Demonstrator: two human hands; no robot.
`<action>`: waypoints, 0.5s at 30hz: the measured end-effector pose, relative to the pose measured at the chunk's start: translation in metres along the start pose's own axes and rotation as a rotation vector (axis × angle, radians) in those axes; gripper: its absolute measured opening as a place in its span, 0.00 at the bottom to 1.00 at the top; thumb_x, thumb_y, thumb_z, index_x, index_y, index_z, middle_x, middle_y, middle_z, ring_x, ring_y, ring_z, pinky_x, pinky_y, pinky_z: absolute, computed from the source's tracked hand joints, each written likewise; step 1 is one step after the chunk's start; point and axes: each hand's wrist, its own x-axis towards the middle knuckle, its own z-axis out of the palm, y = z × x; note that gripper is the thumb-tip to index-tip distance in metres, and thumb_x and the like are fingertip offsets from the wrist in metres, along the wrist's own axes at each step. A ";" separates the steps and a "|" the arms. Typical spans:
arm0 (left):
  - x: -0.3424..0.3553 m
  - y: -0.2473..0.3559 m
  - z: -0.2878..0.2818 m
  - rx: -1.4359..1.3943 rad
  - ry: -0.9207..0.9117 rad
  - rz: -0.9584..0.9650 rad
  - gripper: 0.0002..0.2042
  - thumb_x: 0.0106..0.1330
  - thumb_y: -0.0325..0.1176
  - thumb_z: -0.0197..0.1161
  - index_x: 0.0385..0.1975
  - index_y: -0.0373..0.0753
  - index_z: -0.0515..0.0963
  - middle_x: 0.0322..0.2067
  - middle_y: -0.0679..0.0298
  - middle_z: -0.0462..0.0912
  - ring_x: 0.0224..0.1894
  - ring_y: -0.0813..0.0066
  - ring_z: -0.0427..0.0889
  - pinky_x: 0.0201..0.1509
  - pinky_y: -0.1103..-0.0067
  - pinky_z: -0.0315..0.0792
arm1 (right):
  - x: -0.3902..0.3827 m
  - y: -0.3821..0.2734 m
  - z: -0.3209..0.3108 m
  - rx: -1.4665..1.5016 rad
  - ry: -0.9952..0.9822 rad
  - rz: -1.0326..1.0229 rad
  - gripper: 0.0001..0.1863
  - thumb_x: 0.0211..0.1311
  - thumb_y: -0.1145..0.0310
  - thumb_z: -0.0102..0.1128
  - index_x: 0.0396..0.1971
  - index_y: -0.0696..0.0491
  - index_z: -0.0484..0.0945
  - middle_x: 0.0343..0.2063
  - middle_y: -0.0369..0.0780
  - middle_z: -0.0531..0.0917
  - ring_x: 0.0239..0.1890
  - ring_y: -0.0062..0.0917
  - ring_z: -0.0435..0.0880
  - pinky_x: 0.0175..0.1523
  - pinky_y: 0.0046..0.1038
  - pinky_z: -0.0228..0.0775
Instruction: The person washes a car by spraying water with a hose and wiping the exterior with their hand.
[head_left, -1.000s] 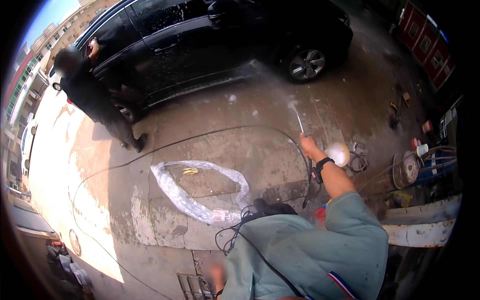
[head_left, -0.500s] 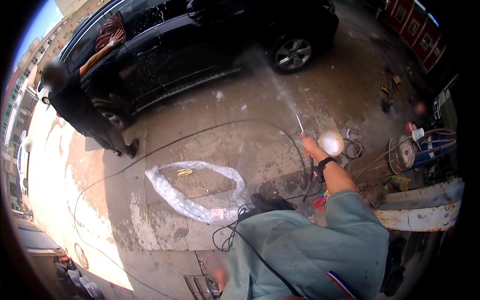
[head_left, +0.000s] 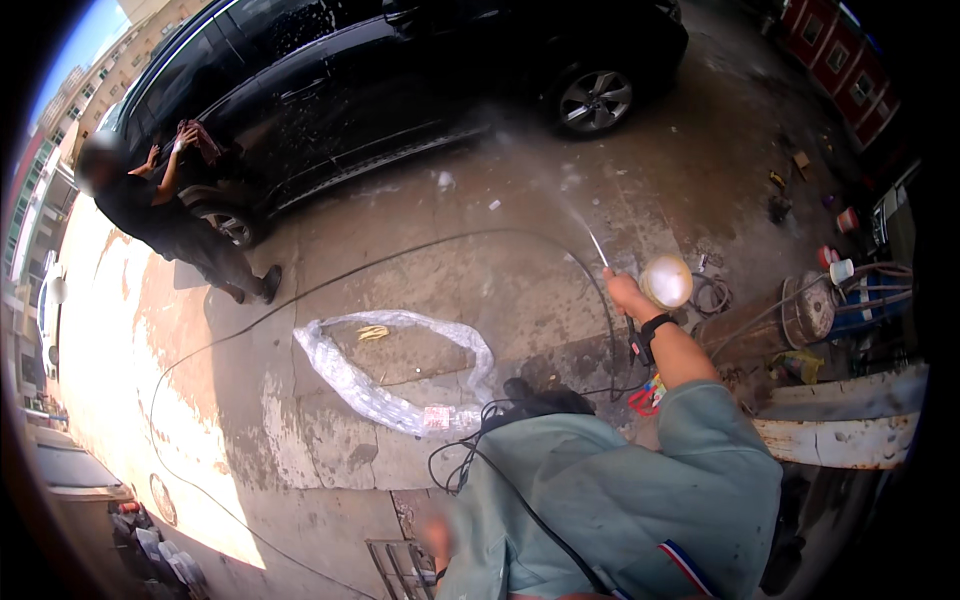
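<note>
My right hand (head_left: 625, 292) is wrapped round the wand of a pressure washer gun (head_left: 640, 345), whose dark handle shows beside my wrist. From the thin metal lance (head_left: 599, 248) a white water spray fans out toward the lower side of a black car (head_left: 400, 90), just behind its front wheel (head_left: 596, 102). At the lower edge my left hand (head_left: 437, 535) hangs beside my body. It is blurred, so its fingers cannot be made out. Right beside my right hand stands a round tub (head_left: 667, 282) with white foam in it.
A dark hose (head_left: 400, 257) loops across the wet concrete. A clear plastic wrap (head_left: 360, 390) lies in a ring, with yellow gloves (head_left: 373, 332) inside it. Another person (head_left: 170, 225) stands at the car's rear with a dark red cloth (head_left: 203, 145). A rusty beam (head_left: 840, 440) lies at right.
The other person has brought the dark red cloth down from the window to the rear side and now has both hands up. My spray continues, its wand nearly unmoved.
</note>
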 end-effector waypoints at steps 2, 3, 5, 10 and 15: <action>-0.002 0.009 0.000 -0.054 -0.121 -0.183 0.15 0.62 0.41 0.52 0.37 0.36 0.77 0.33 0.53 0.79 0.34 0.56 0.78 0.39 0.66 0.71 | 0.004 0.002 0.001 0.008 -0.007 0.027 0.32 0.66 0.45 0.39 0.34 0.65 0.74 0.15 0.47 0.74 0.13 0.37 0.74 0.22 0.38 0.67; 0.000 0.015 -0.003 -0.099 -0.212 -0.346 0.16 0.61 0.41 0.52 0.36 0.34 0.77 0.33 0.51 0.79 0.35 0.54 0.78 0.40 0.66 0.70 | 0.007 0.008 0.003 -0.011 -0.027 -0.002 0.32 0.65 0.46 0.39 0.33 0.65 0.74 0.15 0.47 0.74 0.13 0.37 0.73 0.22 0.39 0.67; 0.004 0.037 -0.015 -0.189 -0.377 -0.718 0.17 0.59 0.41 0.51 0.35 0.31 0.78 0.34 0.46 0.79 0.37 0.50 0.78 0.42 0.64 0.70 | 0.006 0.009 0.008 -0.036 -0.054 -0.040 0.31 0.65 0.46 0.40 0.32 0.65 0.73 0.15 0.47 0.74 0.13 0.37 0.73 0.22 0.39 0.67; 0.022 0.086 -0.058 -0.311 -0.338 -0.908 0.22 0.53 0.43 0.48 0.23 0.25 0.77 0.26 0.39 0.79 0.33 0.42 0.78 0.41 0.62 0.69 | 0.003 0.007 0.015 -0.110 -0.061 -0.031 0.31 0.65 0.45 0.40 0.31 0.64 0.74 0.16 0.48 0.76 0.12 0.38 0.74 0.21 0.39 0.67; 0.030 0.105 -0.072 -0.339 -0.334 -0.923 0.20 0.54 0.41 0.49 0.24 0.25 0.77 0.26 0.40 0.79 0.34 0.44 0.79 0.41 0.62 0.69 | 0.000 -0.005 0.029 -0.088 0.018 -0.074 0.32 0.65 0.45 0.39 0.36 0.64 0.74 0.20 0.50 0.77 0.13 0.38 0.75 0.18 0.38 0.66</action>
